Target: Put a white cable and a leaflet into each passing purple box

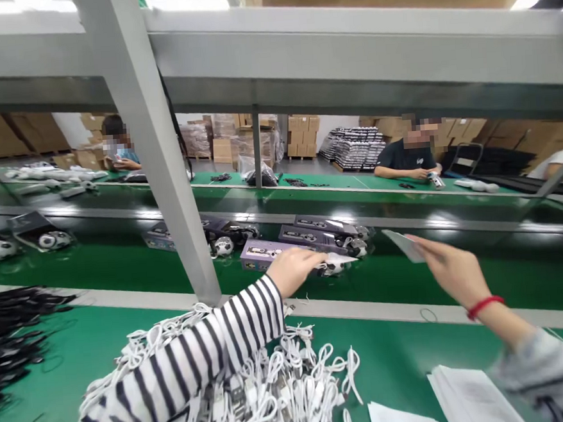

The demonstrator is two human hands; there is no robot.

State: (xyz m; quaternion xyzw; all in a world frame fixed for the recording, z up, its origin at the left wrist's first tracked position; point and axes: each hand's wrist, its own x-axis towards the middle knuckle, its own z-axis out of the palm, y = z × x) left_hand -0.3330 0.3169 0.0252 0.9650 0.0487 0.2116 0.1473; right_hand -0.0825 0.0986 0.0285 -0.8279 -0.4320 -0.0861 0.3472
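**Right hand (454, 276) pinches a white card (404, 244); left hand (295, 269) reaches over a purple box (265, 254)**

In the head view the right hand is clenched on the card's near edge, thumb and fingers together, with the card sticking out ahead of the grip; a red string bracelet (484, 307) circles that wrist, and a grey sleeve (543, 372) lies behind it; a stack of printed booklets (472, 397) sits below the grip, near the lower edge of the view; the left hand, in a black-and-white striped sleeve (191, 365), stretches its fingers across the end of the box; just past those fingertips lies a white slip (340, 258), but whether the hand is grasping it I cannot tell; a soccer-patterned ball (332, 269) sits right under the slip; more purple boxes (309, 233) lie just beyond the left hand on a green conveyor belt (121, 267); a tangled heap of white cables (279, 391) lies beneath the left forearm, with black cables (11, 339) well to its left; a grey steel upright (156, 149) rises just left of the left hand; far beyond the grip, a co-worker in a dark T-shirt (406, 157) handles a white item (435, 179) at another belt, and cardboard cartons (302, 135) are stacked behind.
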